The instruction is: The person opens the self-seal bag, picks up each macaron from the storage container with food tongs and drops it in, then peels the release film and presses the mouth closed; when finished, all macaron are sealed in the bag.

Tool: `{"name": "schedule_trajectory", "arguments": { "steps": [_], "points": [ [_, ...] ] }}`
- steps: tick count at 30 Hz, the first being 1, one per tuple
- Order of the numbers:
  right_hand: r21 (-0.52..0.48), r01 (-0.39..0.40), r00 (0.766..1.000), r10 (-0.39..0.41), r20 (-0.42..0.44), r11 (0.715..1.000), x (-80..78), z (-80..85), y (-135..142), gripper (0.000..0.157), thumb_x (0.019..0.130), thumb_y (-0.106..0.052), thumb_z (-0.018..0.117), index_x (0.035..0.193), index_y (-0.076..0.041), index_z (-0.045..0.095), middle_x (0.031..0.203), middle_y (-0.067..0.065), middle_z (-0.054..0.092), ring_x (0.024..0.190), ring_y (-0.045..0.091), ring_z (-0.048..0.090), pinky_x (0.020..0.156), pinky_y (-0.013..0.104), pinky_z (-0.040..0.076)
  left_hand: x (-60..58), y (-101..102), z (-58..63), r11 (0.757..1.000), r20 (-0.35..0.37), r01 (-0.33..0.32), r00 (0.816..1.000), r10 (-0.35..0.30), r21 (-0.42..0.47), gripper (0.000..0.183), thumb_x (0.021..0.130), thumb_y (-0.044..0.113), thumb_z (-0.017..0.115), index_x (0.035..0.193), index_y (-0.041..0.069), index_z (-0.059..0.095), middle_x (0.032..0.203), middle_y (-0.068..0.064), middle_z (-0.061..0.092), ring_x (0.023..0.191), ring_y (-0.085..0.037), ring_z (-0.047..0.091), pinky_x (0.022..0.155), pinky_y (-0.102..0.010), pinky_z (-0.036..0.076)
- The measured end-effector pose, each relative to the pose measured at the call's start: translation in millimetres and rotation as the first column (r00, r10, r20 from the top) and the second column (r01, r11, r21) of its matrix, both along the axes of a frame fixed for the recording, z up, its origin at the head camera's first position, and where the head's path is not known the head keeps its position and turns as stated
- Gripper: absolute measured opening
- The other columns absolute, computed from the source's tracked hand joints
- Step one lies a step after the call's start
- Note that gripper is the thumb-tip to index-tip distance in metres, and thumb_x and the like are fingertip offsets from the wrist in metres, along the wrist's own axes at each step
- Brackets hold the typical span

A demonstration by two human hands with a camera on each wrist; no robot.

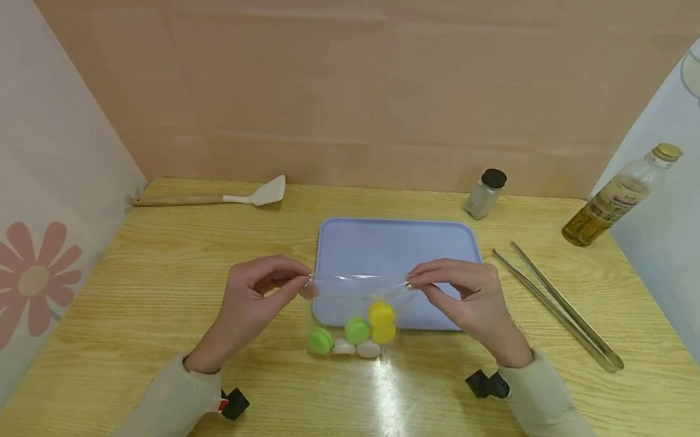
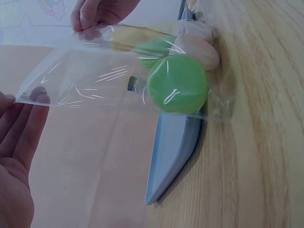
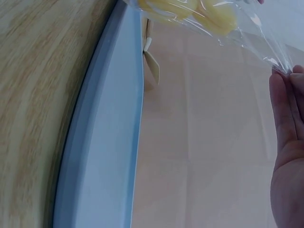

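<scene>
Between both hands hangs a clear plastic bag (image 1: 343,298) with several macarons inside. Green macarons (image 1: 320,341), yellow macarons (image 1: 382,314) and pale pinkish ones (image 1: 368,350) lie toward its bottom. My left hand (image 1: 248,301) pinches the bag's top left corner between thumb and fingers. At the top right corner my right hand (image 1: 474,303) pinches the gathered plastic. The bag's upper edge is stretched straight between them. In the left wrist view a green macaron (image 2: 177,84) is closest, low over the wood. Behind the bag, a blue tray (image 1: 400,233) lies on the table.
A spatula (image 1: 214,200) lies at the back left. Metal tongs (image 1: 558,310) rest right of the tray. A black-capped jar (image 1: 485,193) stands at the back, and a bottle of amber liquid (image 1: 614,200) is in the right corner. Walls enclose the table (image 1: 157,290).
</scene>
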State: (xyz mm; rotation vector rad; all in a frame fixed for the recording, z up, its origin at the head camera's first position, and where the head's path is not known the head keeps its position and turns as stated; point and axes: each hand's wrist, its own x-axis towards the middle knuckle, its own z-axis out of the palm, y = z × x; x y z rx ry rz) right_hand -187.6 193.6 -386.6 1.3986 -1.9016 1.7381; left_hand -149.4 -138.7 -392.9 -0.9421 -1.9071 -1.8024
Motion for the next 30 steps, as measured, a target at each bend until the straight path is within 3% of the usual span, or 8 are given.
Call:
{"name": "schedule_trajectory", "arguments": {
  "steps": [11,17,25,30],
  "points": [
    [0.020,0.035,0.996,-0.033,-0.082,0.999,1.0,0.3,-3,0.032,0.080,0.025,0.062,0.107,0.009,0.072,0.105,0.022,0.071,0.098,0.024,0.069,0.085,0.030,0.055,-0.3,0,0.3,1.000,-0.032,-0.030,0.999,0.030,-0.004,0.027,0.084,-0.024,0.066,0.101,-0.004,0.072,0.087,-0.016,0.073,0.075,-0.021,0.072,0.072,-0.027,0.058],
    [-0.013,0.115,0.992,-0.116,-0.042,0.993,3.9,0.7,-10,0.034,0.073,0.028,0.071,0.099,0.006,0.075,0.098,0.021,0.072,0.094,0.025,0.070,0.083,0.030,0.056,-0.8,1,0.6,0.999,-0.045,-0.033,0.998,0.032,-0.001,0.024,0.084,-0.023,0.067,0.100,-0.006,0.072,0.087,-0.016,0.073,0.076,-0.021,0.073,0.072,-0.027,0.058],
    [-0.036,0.119,0.993,-0.119,-0.001,0.992,5.1,-1.5,-13,0.036,0.073,0.031,0.069,0.098,0.005,0.074,0.097,0.023,0.070,0.092,0.024,0.069,0.080,0.030,0.057,-0.3,1,0.7,0.998,-0.059,-0.058,0.997,0.057,-0.016,0.027,0.083,-0.023,0.069,0.100,-0.002,0.074,0.088,-0.014,0.074,0.076,-0.021,0.072,0.071,-0.027,0.058],
    [-0.038,0.140,0.990,-0.141,-0.007,0.989,5.1,-0.2,-14,0.036,0.073,0.032,0.069,0.097,0.005,0.074,0.098,0.019,0.072,0.095,0.026,0.068,0.083,0.030,0.056,-1.3,0,0.2,0.992,-0.127,-0.118,0.986,0.111,-0.048,0.031,0.080,-0.023,0.072,0.101,-0.001,0.075,0.090,-0.012,0.074,0.076,-0.019,0.072,0.072,-0.026,0.058]
  ]
}}
